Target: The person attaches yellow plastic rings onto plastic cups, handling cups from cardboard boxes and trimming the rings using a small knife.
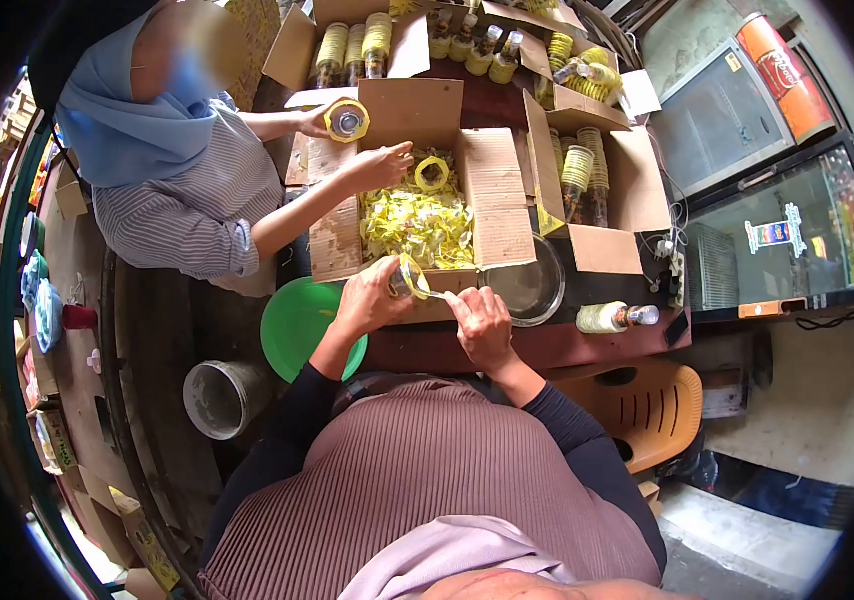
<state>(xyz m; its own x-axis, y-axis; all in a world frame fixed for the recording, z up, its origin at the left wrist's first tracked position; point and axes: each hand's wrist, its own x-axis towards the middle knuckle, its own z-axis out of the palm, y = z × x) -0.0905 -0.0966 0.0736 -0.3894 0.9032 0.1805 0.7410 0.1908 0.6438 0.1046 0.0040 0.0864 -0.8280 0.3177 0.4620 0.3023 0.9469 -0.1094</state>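
My left hand point(372, 297) is closed around a clear plastic cup point(409, 279) with a yellow ring at its rim, tilted over the near edge of an open cardboard box point(502, 200). My right hand point(484, 325) is a fist on a thin pale stick-like piece point(436, 294), which reaches to the cup's yellow rim. Whether it is a blade or a strip, I cannot tell. Yellow and whitish plastic scraps point(417, 228) fill the box, with a yellow ring point(432, 174) lying on top.
A co-worker's hand point(317, 122) holds another yellow-rimmed cup point(347, 121); their other hand point(385, 165) reaches over the box. Cartons of stacked cups point(579, 170) and bottles stand behind. A green basin point(297, 325), a round clear tray point(551, 300) and a lying bottle point(612, 318) are nearby.
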